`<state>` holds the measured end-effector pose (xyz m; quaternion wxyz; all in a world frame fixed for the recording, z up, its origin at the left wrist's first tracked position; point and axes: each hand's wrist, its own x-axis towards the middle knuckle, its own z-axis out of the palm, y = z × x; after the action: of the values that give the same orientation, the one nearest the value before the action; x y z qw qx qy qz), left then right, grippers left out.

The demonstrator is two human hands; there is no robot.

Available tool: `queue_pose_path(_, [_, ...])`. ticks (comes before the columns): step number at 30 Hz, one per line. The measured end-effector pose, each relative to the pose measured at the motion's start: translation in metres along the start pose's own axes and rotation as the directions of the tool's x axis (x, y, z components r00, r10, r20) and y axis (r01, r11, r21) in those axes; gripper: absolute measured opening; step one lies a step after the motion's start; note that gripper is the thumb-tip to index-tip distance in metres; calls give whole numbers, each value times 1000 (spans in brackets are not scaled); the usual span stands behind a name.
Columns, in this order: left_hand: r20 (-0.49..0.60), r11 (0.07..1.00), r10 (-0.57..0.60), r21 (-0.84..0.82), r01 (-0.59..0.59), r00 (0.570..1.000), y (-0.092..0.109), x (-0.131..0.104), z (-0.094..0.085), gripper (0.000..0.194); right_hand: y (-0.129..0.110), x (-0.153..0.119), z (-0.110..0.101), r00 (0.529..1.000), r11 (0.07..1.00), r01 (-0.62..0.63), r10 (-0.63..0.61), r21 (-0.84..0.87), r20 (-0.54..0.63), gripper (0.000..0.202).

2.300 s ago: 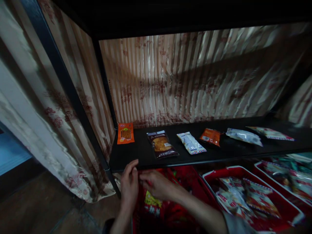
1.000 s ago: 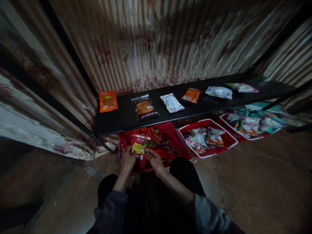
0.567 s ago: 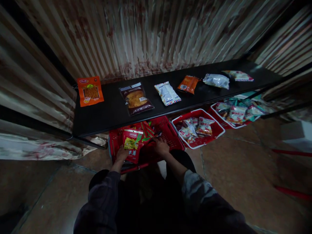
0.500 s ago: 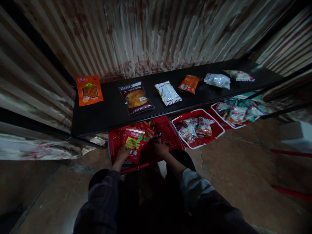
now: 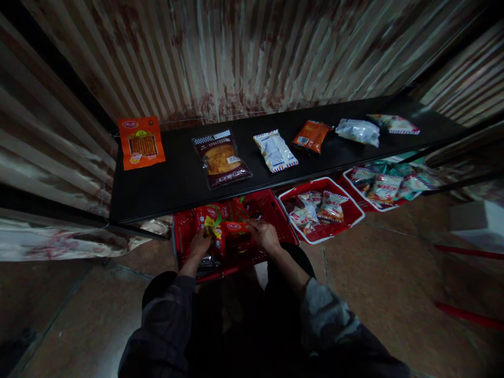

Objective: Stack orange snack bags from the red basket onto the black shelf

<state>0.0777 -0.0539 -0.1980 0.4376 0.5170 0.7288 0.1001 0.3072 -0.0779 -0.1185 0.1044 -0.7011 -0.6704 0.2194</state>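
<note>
My left hand (image 5: 200, 244) is closed on the edge of a red snack packet (image 5: 216, 230) with a yellow-and-green picture, tilted up inside the red basket (image 5: 272, 210). My right hand (image 5: 266, 238) pinches the end of an orange-red snack packet (image 5: 235, 227), which lies across the basket just right of the first one. Behind both, more red and green packets rest in the basket. Part of the basket's far side is hidden under the shelf edge.
Above the basket runs a black shelf (image 5: 169, 184) with an orange packet (image 5: 142, 143), a brown bread bag (image 5: 221, 160) and several smaller packets. To the right, two white-rimmed red baskets hold packets. A white box (image 5: 476, 223) stands at far right.
My right hand has come up out of the basket with the orange-red packet. The red packet in my left hand has turned and tilted. The view has shifted slightly.
</note>
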Motion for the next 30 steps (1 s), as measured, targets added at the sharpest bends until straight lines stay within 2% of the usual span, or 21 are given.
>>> queue_pose_path(3, [-7, 995, 25, -100, -25, 1000, 3, -2, 1, 35, -11, -5, -24, 996, 998, 41, -44, -39, -80, 26])
queue_pose_path(9, [-53, 951, 122, -278, -132, 991, 8, -15, -6, 25, -38, -22, -82, 967, 992, 26, -56, -122, -249, 29])
queue_pose_path(13, [-74, 900, 203, -377, -216, 976, 14, -37, -11, 27, -52, -37, -110, 947, 993, 115, -117, -24, -300, 32])
queue_pose_path(16, [-16, 789, 310, -553, -266, 951, 19, -60, -12, 44, -63, -46, -113, 938, 969, 202, -150, 142, -313, 32])
queue_pose_path(19, [102, 683, 385, -700, -209, 917, 21, -80, -9, 50, -69, -48, -105, 930, 928, 261, -168, 266, -327, 32])
queue_pose_path(21, [142, 627, 418, -760, -172, 897, 21, -88, -6, 52, -72, -45, -97, 925, 916, 289, -192, 279, -329, 34])
queue_pose_path(23, [131, 603, 414, -781, -164, 901, 18, -93, -4, 57, -75, -41, -92, 925, 939, 292, -229, 180, -305, 37])
queue_pose_path(25, [112, 615, 380, -772, -160, 918, 14, -94, -4, 60, -79, -38, -89, 939, 962, 271, -271, -31, -209, 37])
queue_pose_path(28, [113, 685, 273, -721, -110, 955, 5, -94, -8, 58, -84, -35, -89, 949, 898, 296, -316, -325, -8, 40])
queue_pose_path(30, [123, 725, 202, -685, -64, 972, -1, -93, -11, 58, -85, -35, -90, 928, 848, 355, -370, -393, 39, 43])
